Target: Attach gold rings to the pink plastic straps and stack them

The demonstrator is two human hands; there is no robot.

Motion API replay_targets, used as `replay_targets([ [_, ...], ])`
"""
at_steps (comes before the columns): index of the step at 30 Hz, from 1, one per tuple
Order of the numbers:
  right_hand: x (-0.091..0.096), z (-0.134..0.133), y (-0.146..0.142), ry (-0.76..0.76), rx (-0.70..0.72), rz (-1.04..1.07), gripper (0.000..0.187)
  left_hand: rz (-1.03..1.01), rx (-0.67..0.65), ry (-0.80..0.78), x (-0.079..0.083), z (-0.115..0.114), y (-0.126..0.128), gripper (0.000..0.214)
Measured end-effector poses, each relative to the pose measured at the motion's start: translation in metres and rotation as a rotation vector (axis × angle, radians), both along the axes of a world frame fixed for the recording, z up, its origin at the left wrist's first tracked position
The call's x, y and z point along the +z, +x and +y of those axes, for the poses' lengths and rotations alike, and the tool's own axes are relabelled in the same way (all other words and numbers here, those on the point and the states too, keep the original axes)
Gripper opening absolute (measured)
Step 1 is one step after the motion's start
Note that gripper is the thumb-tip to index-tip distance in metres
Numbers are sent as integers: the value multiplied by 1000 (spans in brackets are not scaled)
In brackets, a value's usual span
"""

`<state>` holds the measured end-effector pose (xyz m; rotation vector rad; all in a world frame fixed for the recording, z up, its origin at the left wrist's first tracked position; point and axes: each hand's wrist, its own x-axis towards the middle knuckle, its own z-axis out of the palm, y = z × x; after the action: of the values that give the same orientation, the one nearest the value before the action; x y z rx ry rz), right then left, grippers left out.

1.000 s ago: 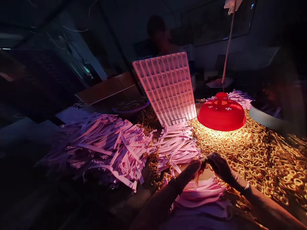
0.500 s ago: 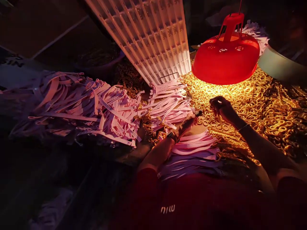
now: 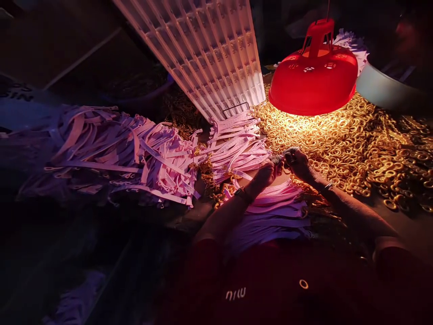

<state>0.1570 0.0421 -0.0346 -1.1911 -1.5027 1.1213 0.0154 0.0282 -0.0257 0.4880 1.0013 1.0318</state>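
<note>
My left hand [image 3: 267,174] and my right hand [image 3: 297,162] meet under the lamp, fingertips pinched together on a small piece, seemingly a pale strip end and a gold ring; the detail is too small to tell apart. Beneath my wrists lies a stack of pale pink strips [image 3: 274,198]. To the right spreads a heap of gold rings [image 3: 345,144]. More pink strips [image 3: 233,144] lie just left of my hands.
A red lamp shade [image 3: 313,83] hangs low over the rings. A white gridded tray [image 3: 209,49] leans upright behind the strips. A large pile of pink strips [image 3: 111,153] fills the left. A pale bowl [image 3: 382,92] sits at the right, a dark bowl [image 3: 145,90] behind.
My right hand came back from the ring heap to meet my left hand. A second ago my head tilted down, so the view dropped from the room to the work surface.
</note>
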Motion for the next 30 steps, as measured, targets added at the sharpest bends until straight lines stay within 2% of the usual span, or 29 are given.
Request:
replay_targets([
  [6,8,-4,3,53,-37,-150,47,-40,-128,82,6,-6,1,10],
  [12,14,4,7,53,67,-220,41,176,-132,298,11,-13,4,27],
  [16,16,9,5,31,101,-178,39,347,-78,225,13,-13,5,25],
  [18,21,8,7,65,115,-224,42,370,-116,190,19,-14,3,27],
  [20,31,4,12,116,204,-302,45,338,-165,169,31,-16,-1,31],
  [23,55,-14,23,177,386,-489,52,291,-199,133,56,-24,-9,36],
  [27,87,-54,33,237,440,-743,42,296,-297,110,83,-44,-19,34],
  [30,93,-87,39,253,464,-754,39,295,-384,120,90,-66,-21,33],
])
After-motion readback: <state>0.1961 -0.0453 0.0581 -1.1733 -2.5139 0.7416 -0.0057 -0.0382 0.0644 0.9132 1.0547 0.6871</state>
